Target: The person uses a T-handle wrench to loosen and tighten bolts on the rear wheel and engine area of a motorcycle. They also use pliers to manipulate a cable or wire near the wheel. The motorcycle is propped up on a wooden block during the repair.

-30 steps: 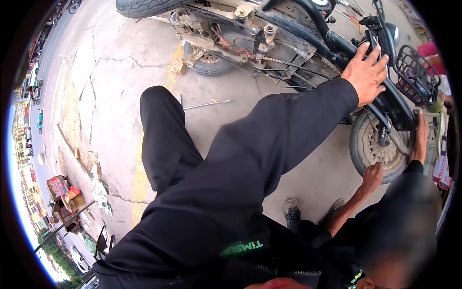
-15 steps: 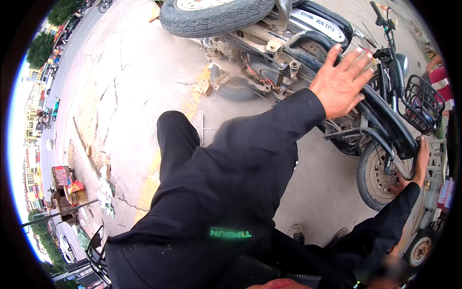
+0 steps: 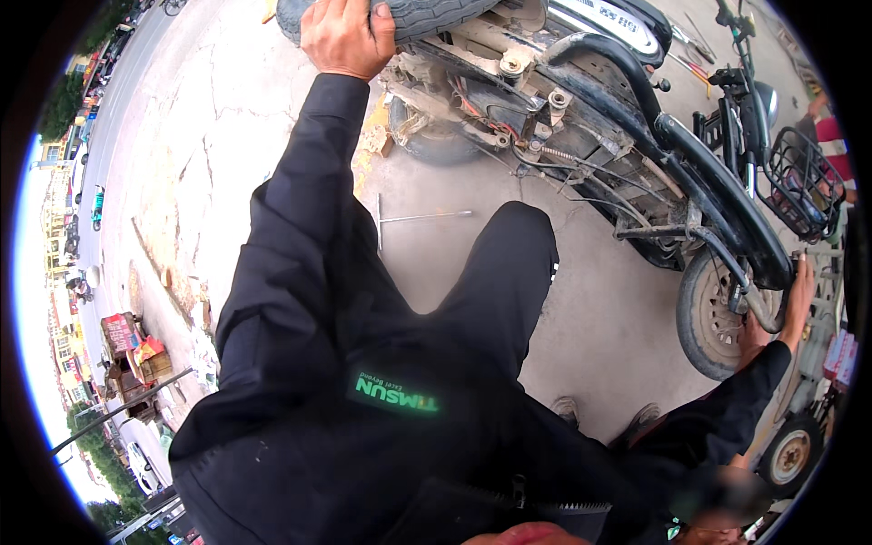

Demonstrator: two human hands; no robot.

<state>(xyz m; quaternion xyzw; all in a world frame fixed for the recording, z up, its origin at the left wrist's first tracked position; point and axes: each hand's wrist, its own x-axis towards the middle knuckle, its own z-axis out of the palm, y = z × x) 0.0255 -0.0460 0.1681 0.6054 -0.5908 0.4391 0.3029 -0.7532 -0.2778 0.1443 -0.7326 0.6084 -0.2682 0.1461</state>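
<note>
black treaded rubber tyre (image 3: 434, 18) | left hand (image 3: 345, 38) clasped over its edge | slim metal t-bar (image 3: 422, 217)

Cracked concrete ground (image 3: 213, 168), daylight; road (image 3: 120, 109), yellow buildings (image 3: 60, 222) at left.

The tricycle (image 3: 722, 222) shows 3 wheels (image 3: 445, 16) and 1 basket (image 3: 804, 182).

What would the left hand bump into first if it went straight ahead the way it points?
The black tyre, it seems: the left hand looks to be touching it. The picture's top edge hides what lies beyond.
</note>
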